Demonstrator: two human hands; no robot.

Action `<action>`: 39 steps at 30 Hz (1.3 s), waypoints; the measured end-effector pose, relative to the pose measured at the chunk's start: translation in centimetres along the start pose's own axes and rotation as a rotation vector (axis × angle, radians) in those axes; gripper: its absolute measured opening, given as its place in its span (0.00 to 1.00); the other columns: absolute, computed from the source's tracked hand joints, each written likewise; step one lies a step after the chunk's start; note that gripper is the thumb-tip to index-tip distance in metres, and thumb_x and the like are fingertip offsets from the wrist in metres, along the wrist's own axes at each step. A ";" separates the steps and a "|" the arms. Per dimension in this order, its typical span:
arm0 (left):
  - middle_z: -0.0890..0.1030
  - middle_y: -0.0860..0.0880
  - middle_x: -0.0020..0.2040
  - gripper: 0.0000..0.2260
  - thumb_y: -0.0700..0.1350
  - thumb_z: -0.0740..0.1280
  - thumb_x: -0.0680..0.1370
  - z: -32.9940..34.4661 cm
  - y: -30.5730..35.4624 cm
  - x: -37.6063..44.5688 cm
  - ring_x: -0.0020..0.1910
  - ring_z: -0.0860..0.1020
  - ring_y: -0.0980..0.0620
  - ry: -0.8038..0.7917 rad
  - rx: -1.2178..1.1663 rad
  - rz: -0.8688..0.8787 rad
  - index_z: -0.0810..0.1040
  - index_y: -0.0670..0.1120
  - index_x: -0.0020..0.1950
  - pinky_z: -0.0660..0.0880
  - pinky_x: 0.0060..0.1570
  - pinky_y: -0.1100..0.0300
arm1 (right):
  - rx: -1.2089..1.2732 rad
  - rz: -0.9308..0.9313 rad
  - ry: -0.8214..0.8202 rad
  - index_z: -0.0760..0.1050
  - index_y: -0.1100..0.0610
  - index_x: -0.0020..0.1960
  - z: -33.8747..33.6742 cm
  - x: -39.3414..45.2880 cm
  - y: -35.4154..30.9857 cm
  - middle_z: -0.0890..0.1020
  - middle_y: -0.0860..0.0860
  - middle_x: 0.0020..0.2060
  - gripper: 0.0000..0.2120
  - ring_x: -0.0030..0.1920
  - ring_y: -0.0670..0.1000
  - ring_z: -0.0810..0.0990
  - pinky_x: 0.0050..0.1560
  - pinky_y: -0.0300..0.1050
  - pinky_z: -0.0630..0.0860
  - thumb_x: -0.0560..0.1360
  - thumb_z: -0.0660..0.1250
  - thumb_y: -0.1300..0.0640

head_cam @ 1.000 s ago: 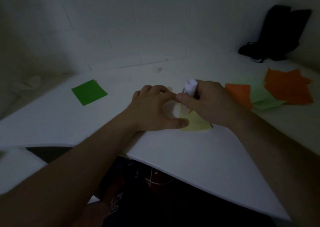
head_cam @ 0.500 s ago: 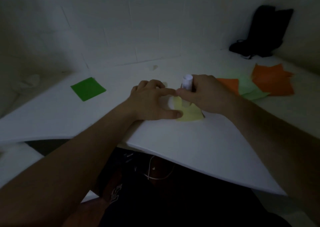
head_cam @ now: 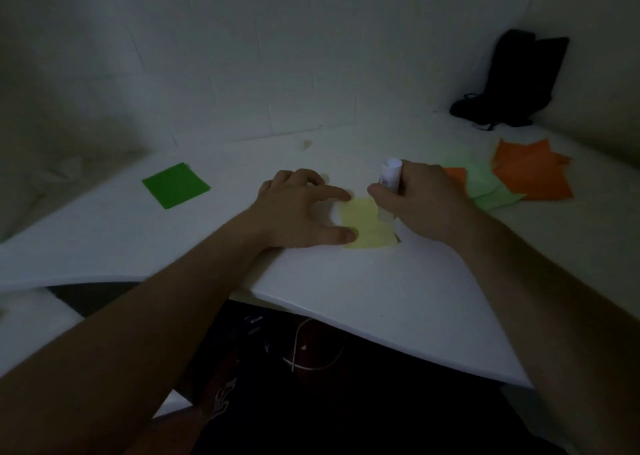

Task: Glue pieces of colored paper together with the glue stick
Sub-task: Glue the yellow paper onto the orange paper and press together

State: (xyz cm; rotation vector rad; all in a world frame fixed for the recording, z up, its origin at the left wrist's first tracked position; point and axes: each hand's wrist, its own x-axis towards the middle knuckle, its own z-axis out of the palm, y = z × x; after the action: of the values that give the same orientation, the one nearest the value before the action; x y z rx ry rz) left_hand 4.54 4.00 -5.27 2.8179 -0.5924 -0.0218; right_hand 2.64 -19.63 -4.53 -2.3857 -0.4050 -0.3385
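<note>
The right hand's [head_cam: 420, 205] fingers [head_cam: 375, 191] curl round a white cylindrical glue stick [head_cam: 389, 186], held nearly upright with its lower end down on the right part of a pale yellow square of paper [head_cam: 363, 224]. The left hand's [head_cam: 298, 208] fingers [head_cam: 337, 194] lie spread and fairly straight, with the forefinger tip and thumb tip pressing the left edge of that yellow sheet flat on the white worktop [head_cam: 398, 302]; they grip nothing.

By my reading, gluing is in its spreading stage: the stick is on the paper, but no second sheet lies over the yellow one, so the joining is not yet done. Whether glue already coats the sheet cannot be told in this dim light.

Further right on the worktop lies a loose heap of orange and light green paper sheets [head_cam: 512, 180], apparently the supply left to join. Far left sits a single bright green square of paper [head_cam: 176, 185], well apart from the hands.
</note>
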 end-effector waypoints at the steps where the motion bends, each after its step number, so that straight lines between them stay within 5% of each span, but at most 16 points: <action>1: 0.67 0.54 0.73 0.39 0.82 0.58 0.59 0.0 0.0 0.0 0.74 0.61 0.44 0.000 -0.002 0.000 0.64 0.76 0.70 0.58 0.71 0.43 | 0.000 0.001 0.003 0.73 0.59 0.40 0.0 -0.1 0.0 0.79 0.55 0.34 0.15 0.38 0.50 0.78 0.34 0.29 0.66 0.81 0.67 0.51; 6: 0.66 0.53 0.74 0.40 0.82 0.57 0.60 0.0 0.1 -0.2 0.75 0.61 0.44 0.006 0.006 0.010 0.64 0.75 0.71 0.58 0.72 0.43 | -0.048 -0.005 0.072 0.73 0.48 0.37 -0.2 -0.7 -0.5 0.79 0.38 0.30 0.13 0.36 0.31 0.76 0.38 0.24 0.63 0.80 0.68 0.52; 13: 0.64 0.53 0.75 0.41 0.83 0.57 0.60 0.2 -0.1 -0.3 0.76 0.59 0.44 -0.001 0.039 0.031 0.62 0.74 0.73 0.57 0.72 0.42 | -0.027 -0.029 0.308 0.70 0.52 0.37 0.0 -0.2 -1.4 0.76 0.48 0.28 0.15 0.32 0.40 0.76 0.32 0.29 0.65 0.80 0.67 0.49; 18: 0.64 0.54 0.76 0.41 0.82 0.57 0.60 0.3 0.0 -0.3 0.75 0.60 0.45 0.011 0.048 0.033 0.62 0.74 0.73 0.57 0.71 0.44 | 0.078 -0.042 0.168 0.65 0.42 0.35 1.2 0.0 -2.3 0.76 0.42 0.29 0.17 0.33 0.35 0.77 0.36 0.26 0.66 0.80 0.67 0.49; 22: 0.65 0.53 0.75 0.43 0.82 0.56 0.60 0.4 0.0 -0.4 0.75 0.61 0.45 0.029 0.052 0.040 0.60 0.73 0.74 0.58 0.71 0.44 | 0.083 -0.024 0.103 0.67 0.45 0.35 1.7 0.1 -1.8 0.78 0.35 0.30 0.17 0.34 0.36 0.77 0.36 0.26 0.66 0.80 0.66 0.48; 29: 0.67 0.53 0.75 0.43 0.82 0.56 0.61 0.6 -0.2 -0.4 0.73 0.63 0.44 0.070 0.048 0.078 0.51 0.74 0.75 0.59 0.69 0.44 | 0.054 -0.010 0.042 0.63 0.37 0.38 2.4 0.1 -1.7 0.76 0.37 0.30 0.16 0.35 0.31 0.76 0.36 0.24 0.67 0.81 0.66 0.47; 35: 0.66 0.53 0.76 0.42 0.82 0.57 0.61 0.7 -0.3 -0.2 0.74 0.62 0.43 0.043 0.064 0.067 0.56 0.73 0.74 0.59 0.68 0.43 | 0.025 -0.022 0.053 0.69 0.40 0.39 2.6 0.1 -1.9 0.78 0.29 0.31 0.13 0.36 0.32 0.78 0.36 0.25 0.66 0.80 0.67 0.47; 39: 0.65 0.52 0.76 0.42 0.82 0.56 0.61 0.6 -0.2 -0.2 0.74 0.61 0.43 0.032 0.076 0.069 0.58 0.73 0.74 0.60 0.68 0.43 | 0.039 -0.031 0.039 0.80 0.51 0.52 3.0 0.2 -2.0 0.79 0.36 0.31 0.09 0.36 0.30 0.77 0.36 0.24 0.66 0.80 0.68 0.46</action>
State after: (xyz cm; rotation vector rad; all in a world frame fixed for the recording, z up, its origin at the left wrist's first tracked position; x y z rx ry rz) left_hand 4.45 4.12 -5.96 2.8631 -0.6972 0.0599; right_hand 2.48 -16.19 -5.49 -2.3326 -0.4273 -0.3877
